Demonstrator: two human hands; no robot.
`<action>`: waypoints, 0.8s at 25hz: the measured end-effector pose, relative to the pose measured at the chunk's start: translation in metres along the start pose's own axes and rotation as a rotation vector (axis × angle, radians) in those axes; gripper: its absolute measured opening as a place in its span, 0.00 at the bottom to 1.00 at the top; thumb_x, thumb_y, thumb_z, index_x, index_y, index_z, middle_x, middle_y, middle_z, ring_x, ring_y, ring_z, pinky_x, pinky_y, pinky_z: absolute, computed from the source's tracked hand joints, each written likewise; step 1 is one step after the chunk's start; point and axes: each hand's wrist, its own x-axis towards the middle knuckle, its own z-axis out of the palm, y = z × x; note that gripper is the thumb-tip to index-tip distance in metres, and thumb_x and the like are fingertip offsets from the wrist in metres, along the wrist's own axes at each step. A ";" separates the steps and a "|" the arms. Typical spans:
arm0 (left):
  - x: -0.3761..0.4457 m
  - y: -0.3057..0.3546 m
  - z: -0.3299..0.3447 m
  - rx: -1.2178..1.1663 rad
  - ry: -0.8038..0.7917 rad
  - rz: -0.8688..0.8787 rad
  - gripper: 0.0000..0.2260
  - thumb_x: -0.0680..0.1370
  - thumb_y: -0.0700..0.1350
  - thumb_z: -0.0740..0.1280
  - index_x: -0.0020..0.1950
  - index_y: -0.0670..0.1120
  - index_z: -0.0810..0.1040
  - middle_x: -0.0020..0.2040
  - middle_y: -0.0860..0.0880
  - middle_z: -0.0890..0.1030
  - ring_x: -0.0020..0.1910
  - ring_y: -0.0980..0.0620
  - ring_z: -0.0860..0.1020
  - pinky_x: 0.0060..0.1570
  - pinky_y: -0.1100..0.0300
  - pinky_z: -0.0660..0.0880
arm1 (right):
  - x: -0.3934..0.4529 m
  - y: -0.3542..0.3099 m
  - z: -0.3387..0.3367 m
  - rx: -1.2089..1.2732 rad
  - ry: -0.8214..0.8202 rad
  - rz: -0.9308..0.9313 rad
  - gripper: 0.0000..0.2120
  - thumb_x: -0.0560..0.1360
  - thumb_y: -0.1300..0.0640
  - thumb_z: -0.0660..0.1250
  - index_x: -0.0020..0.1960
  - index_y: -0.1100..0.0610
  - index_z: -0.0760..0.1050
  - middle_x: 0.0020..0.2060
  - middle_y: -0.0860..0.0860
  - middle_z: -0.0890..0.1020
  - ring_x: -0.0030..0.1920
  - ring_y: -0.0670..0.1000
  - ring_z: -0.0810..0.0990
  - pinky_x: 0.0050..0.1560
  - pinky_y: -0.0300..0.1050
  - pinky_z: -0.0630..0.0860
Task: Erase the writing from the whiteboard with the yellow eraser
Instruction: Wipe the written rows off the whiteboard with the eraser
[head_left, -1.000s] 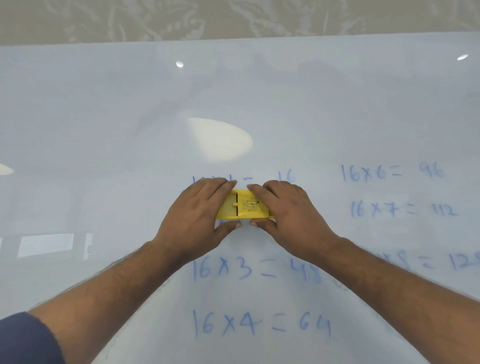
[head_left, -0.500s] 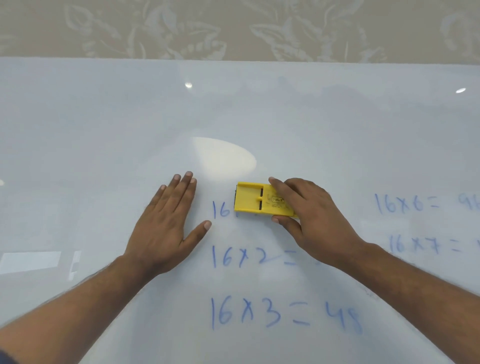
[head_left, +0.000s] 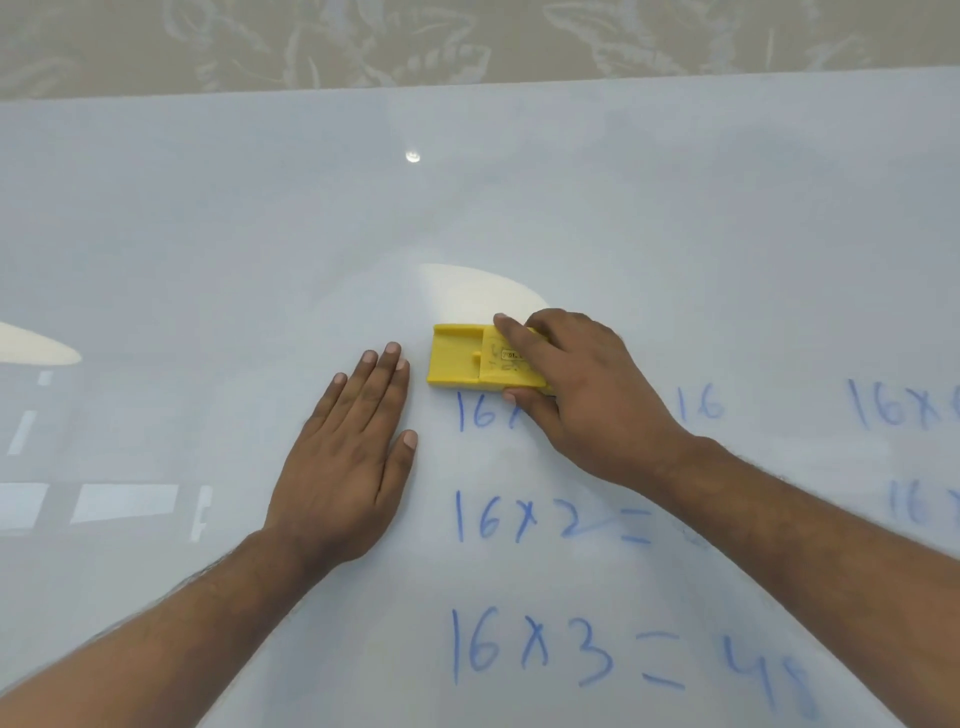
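The yellow eraser (head_left: 460, 359) lies flat on the whiteboard (head_left: 208, 234), just above the first blue line "16 x" (head_left: 480, 413). My right hand (head_left: 582, 395) grips the eraser's right half, fingers on top and thumb below. My left hand (head_left: 348, 457) rests flat on the board to the eraser's left, fingers together, holding nothing. Blue lines "16 x 2 =" (head_left: 524, 519) and "16 x 3 = 48" (head_left: 571, 649) stand below. Part of the first line is hidden under my right hand; a lone "16" (head_left: 701, 404) shows to its right.
More blue sums (head_left: 898, 405) sit at the right edge, cut off by the frame. A patterned beige wall (head_left: 467, 41) runs above the board's top edge. Ceiling lights and windows reflect on the board's left half.
My left hand has let go of the eraser and lies flat on the board. My right hand has moved the eraser leftwards along the first line, and some of the writing there is gone.
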 end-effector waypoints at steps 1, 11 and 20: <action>0.000 0.000 0.000 0.005 0.000 0.001 0.27 0.84 0.51 0.49 0.82 0.43 0.52 0.83 0.49 0.52 0.82 0.54 0.48 0.80 0.54 0.47 | 0.000 -0.001 0.003 0.008 0.010 0.008 0.27 0.78 0.51 0.66 0.74 0.56 0.65 0.59 0.56 0.74 0.58 0.58 0.73 0.61 0.51 0.67; -0.003 0.000 0.000 0.014 -0.004 0.002 0.27 0.84 0.51 0.48 0.82 0.43 0.52 0.83 0.48 0.52 0.83 0.52 0.49 0.81 0.52 0.48 | -0.039 -0.002 -0.010 -0.030 -0.081 -0.066 0.27 0.76 0.52 0.68 0.73 0.57 0.68 0.58 0.56 0.77 0.58 0.59 0.75 0.61 0.51 0.69; -0.004 0.003 0.001 -0.004 0.000 0.022 0.27 0.83 0.50 0.49 0.81 0.41 0.54 0.83 0.46 0.54 0.82 0.47 0.53 0.80 0.47 0.52 | -0.013 -0.024 -0.007 -0.047 -0.029 0.139 0.28 0.75 0.53 0.68 0.73 0.58 0.67 0.61 0.58 0.75 0.60 0.60 0.73 0.64 0.53 0.68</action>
